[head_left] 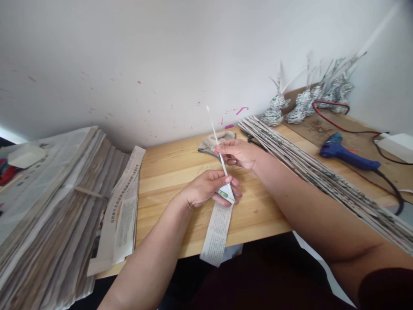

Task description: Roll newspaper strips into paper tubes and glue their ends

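Between my hands is a newspaper strip (215, 234), its upper part rolled into a thin tube (211, 119) that points up and away from me. My left hand (213, 187) is closed on the strip where the flat paper turns into the roll, thumb on top. Higher up, my right hand (234, 153) pinches the rolled tube between thumb and fingers. The flat tail of the strip hangs down over the table's front edge. A grey cloth (206, 143) lies on the table just behind my right hand.
A tall stack of newspapers (58, 206) stands at left, with cut paper strips (124, 206) beside it. Many rolled paper sticks (309, 172) lie along the right. Beyond them are a blue glue gun (348, 155) with its cord, a cardboard sheet (309, 122) and woven paper figures (273, 111) against the wall.
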A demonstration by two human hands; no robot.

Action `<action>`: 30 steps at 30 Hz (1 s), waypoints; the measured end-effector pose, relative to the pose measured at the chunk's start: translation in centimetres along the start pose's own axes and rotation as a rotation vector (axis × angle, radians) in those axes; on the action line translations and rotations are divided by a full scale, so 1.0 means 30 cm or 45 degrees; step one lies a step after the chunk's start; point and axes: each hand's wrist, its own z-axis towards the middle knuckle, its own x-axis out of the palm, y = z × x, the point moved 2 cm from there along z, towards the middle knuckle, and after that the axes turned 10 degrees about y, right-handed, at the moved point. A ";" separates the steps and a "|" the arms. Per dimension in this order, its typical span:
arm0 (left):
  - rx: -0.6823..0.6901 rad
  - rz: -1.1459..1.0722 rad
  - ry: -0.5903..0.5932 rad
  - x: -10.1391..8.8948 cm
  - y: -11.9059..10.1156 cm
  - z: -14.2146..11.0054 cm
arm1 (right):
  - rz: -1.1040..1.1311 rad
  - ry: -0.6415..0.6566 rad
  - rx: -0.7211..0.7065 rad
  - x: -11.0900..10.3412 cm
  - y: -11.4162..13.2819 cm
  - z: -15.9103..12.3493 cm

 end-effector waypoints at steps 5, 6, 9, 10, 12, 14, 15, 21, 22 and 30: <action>0.010 0.018 -0.006 -0.004 -0.003 -0.002 | 0.011 0.049 0.020 -0.002 0.000 -0.004; 0.017 0.018 -0.014 -0.006 -0.004 -0.003 | -0.004 0.088 0.032 -0.002 0.000 -0.007; 0.018 0.020 -0.008 -0.007 -0.003 -0.003 | -0.051 0.104 0.038 0.000 0.001 -0.009; 0.012 0.022 0.001 -0.006 -0.002 -0.003 | -0.058 0.074 0.028 0.001 0.003 -0.009; 0.001 0.023 0.012 -0.005 -0.001 -0.003 | -0.054 0.009 0.012 0.005 0.006 -0.008; -0.001 0.022 0.006 -0.005 -0.003 -0.003 | -0.031 -0.015 0.009 0.009 0.009 -0.008; 0.000 0.019 -0.001 -0.005 -0.003 -0.003 | -0.017 -0.001 0.014 0.009 0.010 -0.008; -0.015 0.037 0.014 -0.003 0.002 -0.002 | 0.002 0.051 0.009 -0.001 0.006 -0.002; -0.025 0.041 0.026 -0.003 0.005 -0.001 | 0.014 0.016 -0.003 -0.003 0.006 -0.001; -0.004 0.070 0.039 -0.010 0.009 -0.004 | -0.013 0.165 0.056 -0.005 0.015 -0.015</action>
